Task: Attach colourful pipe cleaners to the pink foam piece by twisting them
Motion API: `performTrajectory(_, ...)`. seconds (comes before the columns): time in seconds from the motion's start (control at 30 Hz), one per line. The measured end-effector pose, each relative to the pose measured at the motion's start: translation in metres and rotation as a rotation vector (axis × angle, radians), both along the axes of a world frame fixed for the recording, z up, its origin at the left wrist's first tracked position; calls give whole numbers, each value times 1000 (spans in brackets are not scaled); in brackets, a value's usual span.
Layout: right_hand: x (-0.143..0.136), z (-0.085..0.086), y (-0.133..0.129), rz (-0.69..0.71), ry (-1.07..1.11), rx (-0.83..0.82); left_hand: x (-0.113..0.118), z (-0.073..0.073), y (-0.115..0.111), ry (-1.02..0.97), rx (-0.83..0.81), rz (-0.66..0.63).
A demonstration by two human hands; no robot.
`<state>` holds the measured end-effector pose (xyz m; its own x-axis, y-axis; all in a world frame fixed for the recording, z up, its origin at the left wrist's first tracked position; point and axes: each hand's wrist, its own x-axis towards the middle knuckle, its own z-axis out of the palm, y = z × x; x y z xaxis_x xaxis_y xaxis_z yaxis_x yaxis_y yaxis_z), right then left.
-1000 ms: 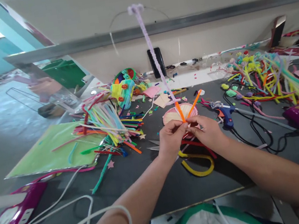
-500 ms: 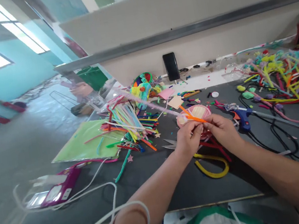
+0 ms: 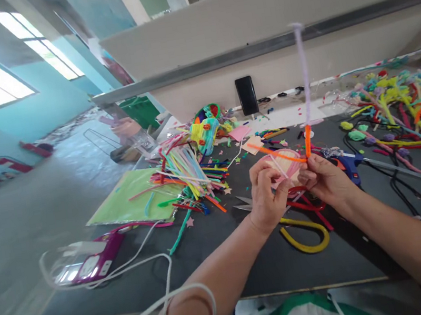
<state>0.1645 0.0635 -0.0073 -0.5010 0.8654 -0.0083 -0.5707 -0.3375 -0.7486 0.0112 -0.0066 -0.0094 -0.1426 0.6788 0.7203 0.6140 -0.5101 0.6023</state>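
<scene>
My right hand (image 3: 328, 179) pinches a bent orange pipe cleaner (image 3: 280, 155) between thumb and fingers. One orange arm points left and the other points up, where a long lavender pipe cleaner (image 3: 304, 73) rises from it. Close beside it, my left hand (image 3: 267, 193) has its fingers curled in; a pale pink strip (image 3: 279, 165) reaches its fingertips, but what it grips is unclear. Behind both hands lies a round pink and cream object (image 3: 293, 157), partly hidden. Under them are red pipe cleaners (image 3: 324, 219) and scissors with yellow handles (image 3: 309, 249).
A pile of coloured pipe cleaners (image 3: 186, 169) lies on a green packet (image 3: 117, 201) at left. A blue glue gun (image 3: 351, 167) with black cords sits at right, before a tangle of pipe cleaners (image 3: 406, 110). A phone (image 3: 246, 96) leans at the back. A white cable (image 3: 170, 270) loops over my left forearm.
The lavender pipe cleaner has swung from pointing left to standing upright. My right hand now holds the orange piece, and my left hand has drawn slightly apart from it.
</scene>
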Motion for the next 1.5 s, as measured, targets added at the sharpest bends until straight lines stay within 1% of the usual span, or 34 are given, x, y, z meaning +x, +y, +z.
performTrajectory(0.1,-1,-1,-1,69,-31,-6,1,1,2,-45,-125,-118)
performTrajectory(0.17,-4,-4,-3,136,-48,-10,3,2,3,-99,-193,-164)
performTrajectory(0.23,-6,-8,-5,180,-46,-12,5,3,3,-117,-202,-215)
performTrajectory(0.33,-7,-11,-8,183,-37,-7,7,5,2,-138,-179,-285)
performTrajectory(0.43,-6,-9,-9,169,-31,-8,7,6,1,-189,-187,-285)
performTrajectory(0.57,-7,-9,-11,178,-71,8,5,5,2,-182,-237,-279)
performTrajectory(0.67,-9,-11,-11,193,-91,33,4,6,2,-167,-194,-236)
performTrajectory(0.73,-9,-11,-11,229,-97,30,3,7,1,-160,-170,-215)
performTrajectory(0.8,-8,-9,-12,285,-93,10,2,9,0,-182,-186,-210)
performTrajectory(0.93,-4,-5,-10,417,-59,-42,-3,9,3,-344,-255,-245)
performTrajectory(1.03,0,-4,-7,477,-57,-93,-7,5,9,-502,-248,-263)
performTrajectory(1.13,1,-6,-6,488,-76,-88,-8,2,13,-540,-256,-254)
performTrajectory(1.27,1,-6,-8,490,-123,-46,-10,6,11,-406,-274,-234)
performTrajectory(1.37,-1,-5,-9,452,-155,-47,-10,7,9,-338,-270,-239)
performTrajectory(1.43,-2,-6,-8,400,-162,-32,-9,5,10,-364,-282,-255)
performTrajectory(1.5,-3,-6,-8,339,-164,-8,-7,1,11,-472,-312,-284)
